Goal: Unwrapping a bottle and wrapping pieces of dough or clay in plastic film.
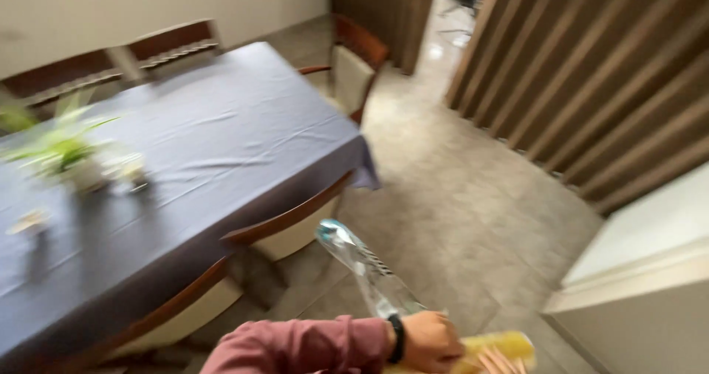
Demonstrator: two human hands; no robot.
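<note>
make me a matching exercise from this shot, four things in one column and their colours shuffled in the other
Things:
1. tablecloth
2. sleeve
3. plant
4. wristband

Colours:
A. green
B. black
C. dark blue
D. dusty red

Pairs: 1-C, 2-D, 3-A, 4-B

Matt dark cloth tablecloth (pixel 221 145), glossy clear plastic packet (pixel 365 267), polished wooden chairs (pixel 284 222)
</note>
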